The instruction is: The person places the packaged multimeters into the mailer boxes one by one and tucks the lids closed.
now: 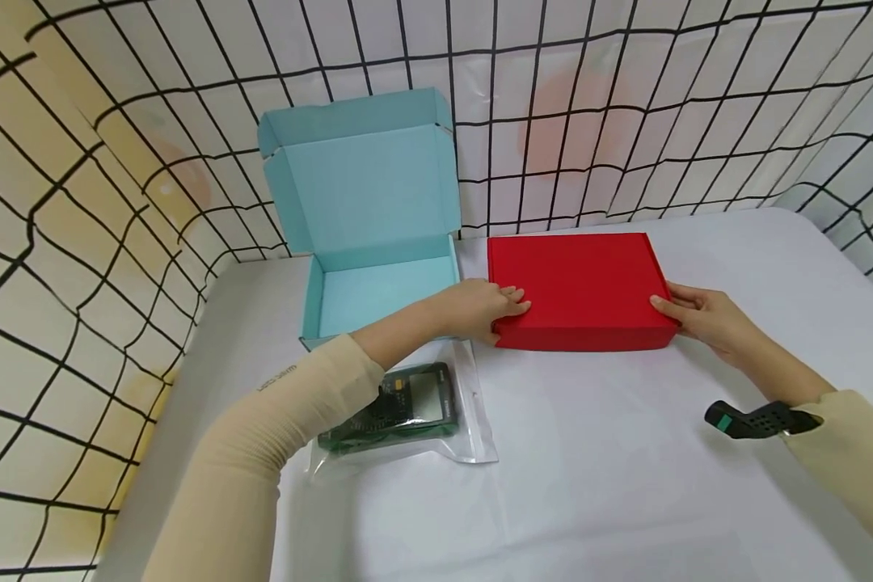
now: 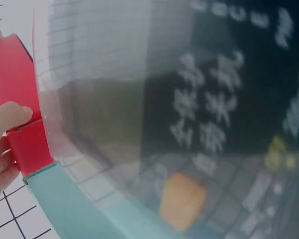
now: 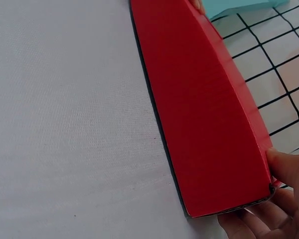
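Note:
A closed red cardboard box [image 1: 578,283] lies flat, held between both hands at its two short ends. My left hand [image 1: 476,311] grips its left front corner, thumb on the lid and fingers against the side. At the opposite end my right hand [image 1: 709,319] holds the right front corner; in the right wrist view its thumb lies on the top edge and its fingers curl around the end of the box. Beneath my left forearm lies a multimeter [image 1: 425,396] in a clear plastic bag [image 1: 476,420], its display visible and part of it covered by the sleeve.
An open teal cardboard box [image 1: 378,291] stands left of the red one, its lid [image 1: 367,186] upright against a black wire grid [image 1: 553,145]. The grid fences the back and sides of the white table [image 1: 589,469]. A black band [image 1: 760,420] hangs by my right wrist.

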The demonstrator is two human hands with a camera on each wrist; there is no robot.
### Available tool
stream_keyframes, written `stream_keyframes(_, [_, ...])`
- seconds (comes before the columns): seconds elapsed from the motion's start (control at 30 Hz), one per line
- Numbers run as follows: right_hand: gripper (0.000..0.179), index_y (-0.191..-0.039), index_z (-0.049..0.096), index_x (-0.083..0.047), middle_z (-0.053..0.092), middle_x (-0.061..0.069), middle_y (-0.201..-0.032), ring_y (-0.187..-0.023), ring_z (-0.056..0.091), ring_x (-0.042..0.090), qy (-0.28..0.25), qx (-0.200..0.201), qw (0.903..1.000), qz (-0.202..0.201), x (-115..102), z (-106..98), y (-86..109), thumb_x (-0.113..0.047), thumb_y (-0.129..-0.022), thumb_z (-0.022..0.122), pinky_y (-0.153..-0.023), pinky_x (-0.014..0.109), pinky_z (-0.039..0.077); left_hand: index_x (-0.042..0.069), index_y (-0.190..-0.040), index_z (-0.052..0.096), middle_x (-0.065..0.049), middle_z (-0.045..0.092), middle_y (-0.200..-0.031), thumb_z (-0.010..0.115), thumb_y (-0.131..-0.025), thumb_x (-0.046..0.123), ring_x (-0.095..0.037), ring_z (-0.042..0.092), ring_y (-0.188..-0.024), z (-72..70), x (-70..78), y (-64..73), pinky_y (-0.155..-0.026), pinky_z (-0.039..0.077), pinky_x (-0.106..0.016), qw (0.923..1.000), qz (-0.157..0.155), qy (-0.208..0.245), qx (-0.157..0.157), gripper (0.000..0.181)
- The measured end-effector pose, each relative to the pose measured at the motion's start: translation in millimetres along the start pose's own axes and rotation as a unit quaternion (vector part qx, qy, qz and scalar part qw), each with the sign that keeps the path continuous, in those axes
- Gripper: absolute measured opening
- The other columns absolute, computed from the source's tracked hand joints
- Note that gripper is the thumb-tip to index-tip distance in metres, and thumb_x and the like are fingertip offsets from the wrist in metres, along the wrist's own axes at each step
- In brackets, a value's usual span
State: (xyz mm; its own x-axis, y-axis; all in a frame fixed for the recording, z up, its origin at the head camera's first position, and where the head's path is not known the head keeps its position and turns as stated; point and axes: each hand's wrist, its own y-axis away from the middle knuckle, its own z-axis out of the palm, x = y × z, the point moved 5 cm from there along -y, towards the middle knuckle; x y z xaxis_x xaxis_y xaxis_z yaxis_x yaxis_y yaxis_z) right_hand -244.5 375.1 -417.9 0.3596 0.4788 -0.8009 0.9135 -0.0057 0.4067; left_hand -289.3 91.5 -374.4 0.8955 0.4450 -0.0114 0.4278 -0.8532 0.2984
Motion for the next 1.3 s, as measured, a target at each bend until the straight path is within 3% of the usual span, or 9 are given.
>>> stream_keyframes(0.3, [0.085,-0.144,0.003,-0.006,0.018,0.029,-0.145,-0.074,0.049,-0.014,0.0,0.004,1.0,0.003,6.9,-2.2,0.2,-0.051,-0.087,0.047,-0.074,0.017,0.052,0.013,-0.143,0.029,-0.007,0.031,-0.147,0.063,-0.084,0.033,-0.02,0.035,-0.132,4.6,6.6,0.2,-0.094,0.044,-0.027,0.9971,0.019,-0.074,0.008,0.07])
stream_keyframes(0.6, [0.083,-0.145,0.003,-0.008,0.016,0.028,-0.146,-0.072,0.049,-0.016,-0.002,0.001,1.0,0.003,6.5,0.1,-0.5,-0.05,-0.088,0.047,-0.075,0.018,0.052,0.012,-0.142,0.031,-0.008,0.031,-0.146,0.065,-0.083,0.031,-0.021,0.029,-0.135,10.5,8.6,3.5,-0.091,0.046,-0.026,0.9977,0.006,-0.057,0.037,0.071])
stream_keyframes(0.87, [0.084,-0.145,0.001,-0.011,0.013,0.027,-0.147,-0.081,0.047,-0.009,0.005,0.001,1.0,0.009,5.3,-1.6,-1.2,-0.052,-0.087,0.047,-0.078,0.02,0.051,0.008,-0.141,0.031,-0.01,0.036,-0.143,0.063,-0.084,0.033,-0.024,0.034,-0.132,12.3,14.6,4.0,-0.095,0.043,-0.029,0.9866,0.011,-0.151,0.061,0.07])
stream_keyframes(1.07, [0.084,-0.145,0.001,-0.01,0.012,0.027,-0.147,-0.077,0.048,-0.012,-0.002,-0.002,1.0,0.007,3.2,-1.5,-0.8,-0.051,-0.087,0.047,-0.075,0.017,0.051,0.007,-0.142,0.031,-0.011,0.035,-0.144,0.058,-0.087,0.029,-0.026,0.033,-0.133,17.0,16.0,5.2,-0.097,0.041,-0.031,0.9889,-0.005,-0.124,0.082,0.065])
stream_keyframes(1.3, [0.084,-0.144,0.001,-0.009,0.013,0.027,-0.147,-0.073,0.049,-0.016,-0.015,-0.005,0.9999,0.005,3.5,-1.0,-1.4,-0.05,-0.087,0.048,-0.073,0.015,0.051,0.005,-0.143,0.027,-0.013,0.031,-0.146,0.056,-0.088,0.029,-0.027,0.031,-0.133,16.8,15.5,6.4,-0.098,0.041,-0.031,0.9855,0.014,-0.16,0.055,0.067])
